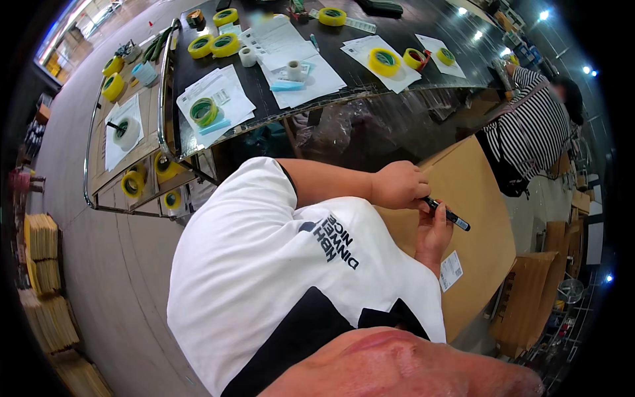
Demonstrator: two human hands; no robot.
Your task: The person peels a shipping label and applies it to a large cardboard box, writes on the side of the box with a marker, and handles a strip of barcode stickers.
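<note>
My left hand (397, 185) reaches across my white shirt and pinches one end of a black marker (455, 218). My right hand (433, 239) comes up from below, its fingers closed around the marker's middle. The marker's other end sticks out to the lower right. Both hands are over the top of a large brown cardboard box (479, 192). A white label (451, 270) is stuck on the box near my right wrist. Whether the marker is capped I cannot tell.
A dark glass table (370, 86) ahead carries several yellow and green tape rolls (384, 61) and white papers (291, 46). A person in a striped shirt (532, 126) sits at the right. Flattened cardboard is stacked at the left (43, 255) and right (532, 298).
</note>
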